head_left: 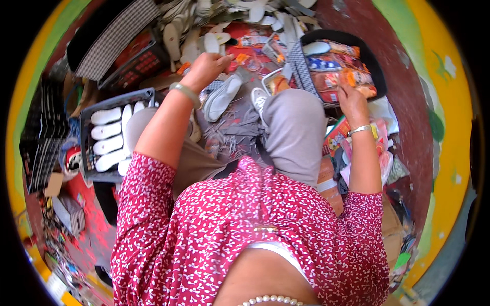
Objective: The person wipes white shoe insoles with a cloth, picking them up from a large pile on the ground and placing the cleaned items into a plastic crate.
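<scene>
My right hand is at the near edge of a dark basket with a checked side, at the upper right. Its fingers are closed on an orange-and-clear packet, one of several packets in there. My left hand hangs above the floor left of centre, fingers drawn together and pointing right. Whether anything sits between those fingertips is too small to make out. Below it, on the floor between my legs, lies a pale grey-white shoe sole. Small orange scraps lie beyond the left fingertips.
A grey crate beside my left leg holds several white soles. Many loose soles are heaped at the far side. A black crate stands at the upper left. Bags and cardboard crowd my right leg; thread scraps litter the floor.
</scene>
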